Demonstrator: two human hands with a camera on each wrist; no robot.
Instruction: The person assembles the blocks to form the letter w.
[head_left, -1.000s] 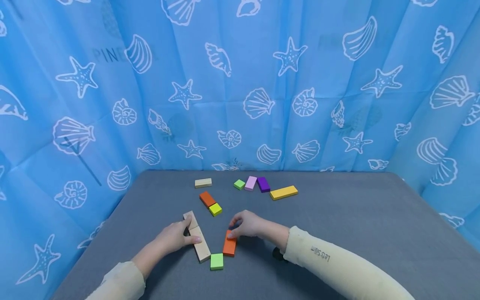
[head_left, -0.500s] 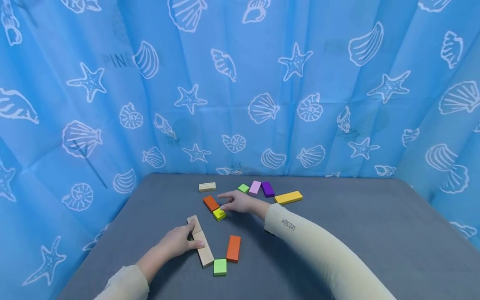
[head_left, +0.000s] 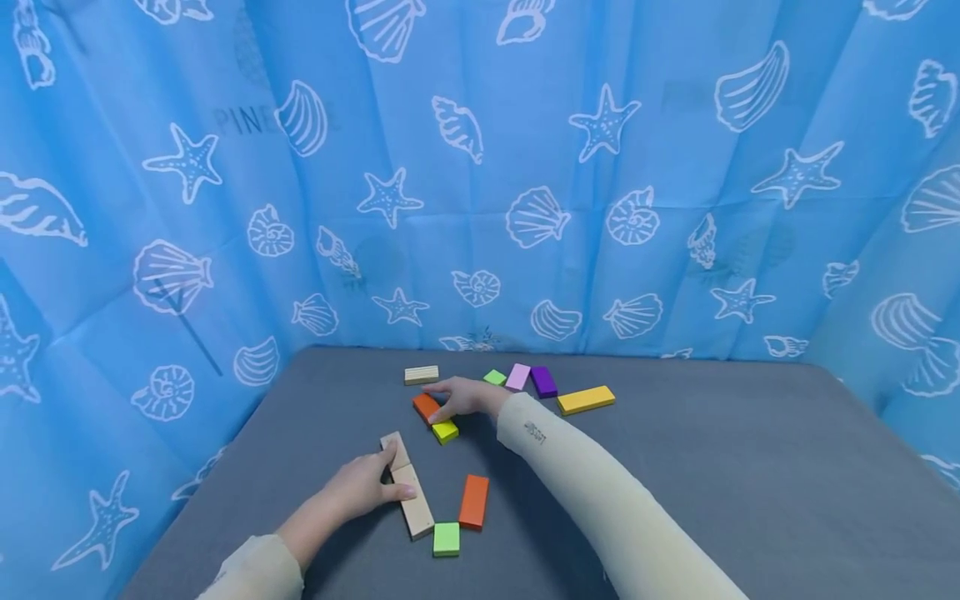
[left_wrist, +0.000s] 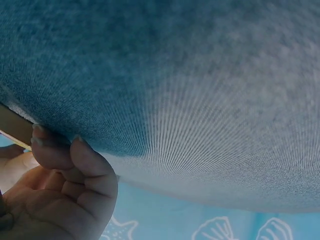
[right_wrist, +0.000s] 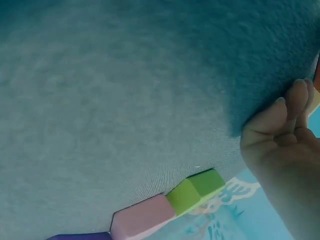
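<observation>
Right hand (head_left: 463,397) shifted far-left to orange-red block (head_left: 424,406), thumb and fingers apart, pinch unclear; left hand (head_left: 358,485) grips wood blocks (head_left: 417,514). Likely light, stiff; take long sides.

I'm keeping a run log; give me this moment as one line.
left hand: touches pale wooden blocks | right hand: at far orange block, grip unclear | foreground: lime block, near orange block

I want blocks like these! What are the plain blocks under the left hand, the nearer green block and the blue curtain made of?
Plain blocks: probably bare, matte wood; they're pale tan with no paint showing. Green block: perhaps painted wood, since its colour is even and smooth, but plastic is possible. Blue curtain: thin printed cloth or plastic, hanging in creased folds.
</observation>
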